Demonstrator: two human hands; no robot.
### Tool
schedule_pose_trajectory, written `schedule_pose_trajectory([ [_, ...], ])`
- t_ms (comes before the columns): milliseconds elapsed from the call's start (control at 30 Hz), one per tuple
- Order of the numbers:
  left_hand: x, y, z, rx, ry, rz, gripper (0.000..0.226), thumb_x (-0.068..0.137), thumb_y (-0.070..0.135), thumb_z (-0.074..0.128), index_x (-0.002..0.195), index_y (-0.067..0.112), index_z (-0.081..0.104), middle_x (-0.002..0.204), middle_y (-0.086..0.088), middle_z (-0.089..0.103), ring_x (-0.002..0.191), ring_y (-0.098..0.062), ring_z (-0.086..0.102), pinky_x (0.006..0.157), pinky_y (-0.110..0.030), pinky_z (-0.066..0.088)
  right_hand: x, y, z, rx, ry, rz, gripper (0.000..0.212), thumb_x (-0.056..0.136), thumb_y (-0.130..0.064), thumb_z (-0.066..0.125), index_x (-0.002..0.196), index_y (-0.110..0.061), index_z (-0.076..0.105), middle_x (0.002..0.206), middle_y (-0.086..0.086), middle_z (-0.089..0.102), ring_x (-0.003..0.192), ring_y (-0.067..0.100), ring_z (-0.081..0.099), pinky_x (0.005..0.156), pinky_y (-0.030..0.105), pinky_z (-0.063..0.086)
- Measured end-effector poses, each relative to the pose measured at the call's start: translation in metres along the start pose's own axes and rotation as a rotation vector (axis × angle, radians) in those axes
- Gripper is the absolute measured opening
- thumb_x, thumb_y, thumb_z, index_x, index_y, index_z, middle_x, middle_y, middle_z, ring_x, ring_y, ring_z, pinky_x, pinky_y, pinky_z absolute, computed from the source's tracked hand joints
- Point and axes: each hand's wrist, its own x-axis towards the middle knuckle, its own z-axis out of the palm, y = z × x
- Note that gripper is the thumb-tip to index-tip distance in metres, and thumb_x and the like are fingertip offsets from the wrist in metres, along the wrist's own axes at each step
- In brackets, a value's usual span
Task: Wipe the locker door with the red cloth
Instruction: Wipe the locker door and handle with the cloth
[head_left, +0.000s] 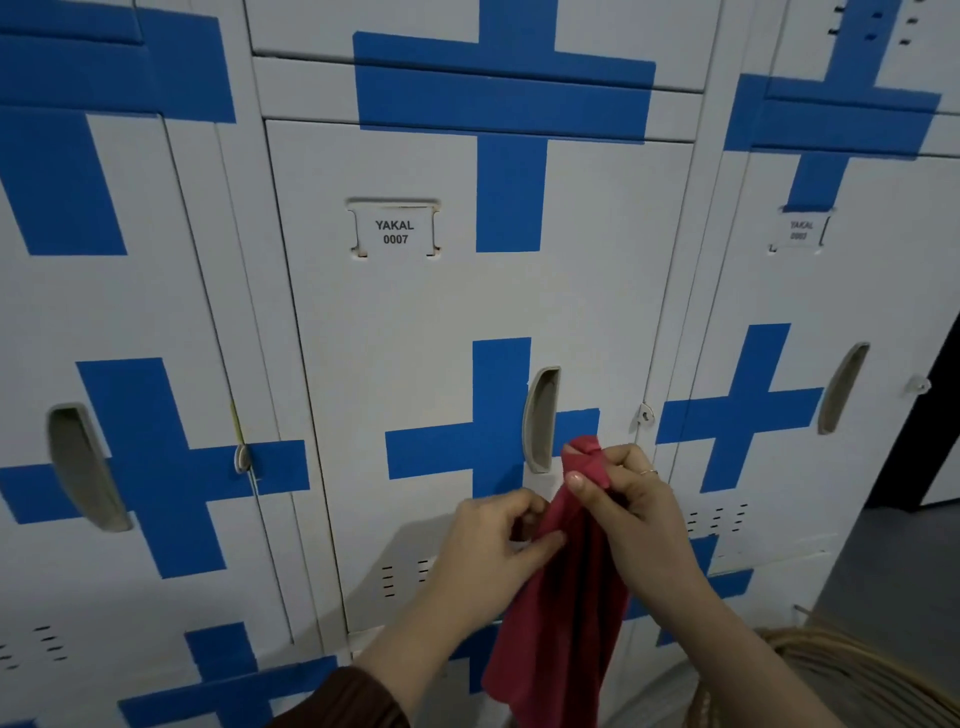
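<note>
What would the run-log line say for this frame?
phase: preparing | red cloth: held by left hand, right hand | YAKAL 0007 locker door: untouched

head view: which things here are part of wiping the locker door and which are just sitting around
Part of the job:
red cloth, pinched by both hands
left hand
right hand
locker door labelled YAKAL 0007, with its handle

Just there:
neighbouring locker on the left
neighbouring locker on the right
woven basket at lower right
</note>
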Motion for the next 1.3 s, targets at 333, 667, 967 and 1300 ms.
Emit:
schedule_pose_trajectory([
  [333, 0.03, 0.019, -0.013, -0.214, 0.199, 0.004, 0.02, 0.091, 0.01, 0.055, 0.091, 0.029, 0.05, 0.07, 0.013, 0.062, 0.066, 0.0, 0.055, 0.065, -0.014, 0.042, 0.034, -0.013, -0.099, -0.293, -0.05, -0.093, 0.049, 0.075, 0.001, 0.065, 0.097, -0.042, 0.066, 0.089, 0.0, 0.055, 0.082, -0.002, 0.053, 0.077, 0.006, 0.039],
  [667, 0.057, 0.01, -0.011, 0.294, 0.328, 0.32, 0.009, 0.077, 0.028, 0.06, 0.082, 0.03, 0.052, 0.1, 0.016, 0.044, 0.08, 0.008, 0.048, 0.071, -0.001, 0.035, 0.107, -0.008, -0.112, -0.544, 0.444, -0.379, 0.033, 0.081, -0.005, 0.062, 0.105, -0.027, 0.058, 0.089, -0.008, 0.057, 0.083, 0.001, 0.054, 0.084, 0.008, 0.04],
  [967, 0.068, 0.025, 0.001, -0.418, 0.639, -0.243, 0.029, 0.078, 0.007, 0.069, 0.066, 0.032, 0.062, 0.062, 0.02, 0.058, 0.054, 0.001, 0.051, 0.059, -0.014, 0.043, 0.133, 0.005, -0.097, -0.531, 0.68, -0.492, 0.019, 0.089, -0.032, 0.055, 0.106, -0.035, 0.062, 0.088, 0.012, 0.05, 0.076, 0.018, 0.047, 0.07, 0.016, 0.042],
  [1300, 0.066, 0.027, 0.036, 0.061, 0.748, -0.126, 0.02, 0.092, 0.027, 0.053, 0.074, 0.018, 0.052, 0.067, 0.009, 0.044, 0.059, -0.007, 0.04, 0.059, -0.027, 0.037, 0.125, -0.016, -0.085, -0.437, 0.778, -0.333, 0.006, 0.082, -0.01, 0.062, 0.085, -0.005, 0.061, 0.067, -0.003, 0.055, 0.064, 0.015, 0.051, 0.062, 0.007, 0.032],
])
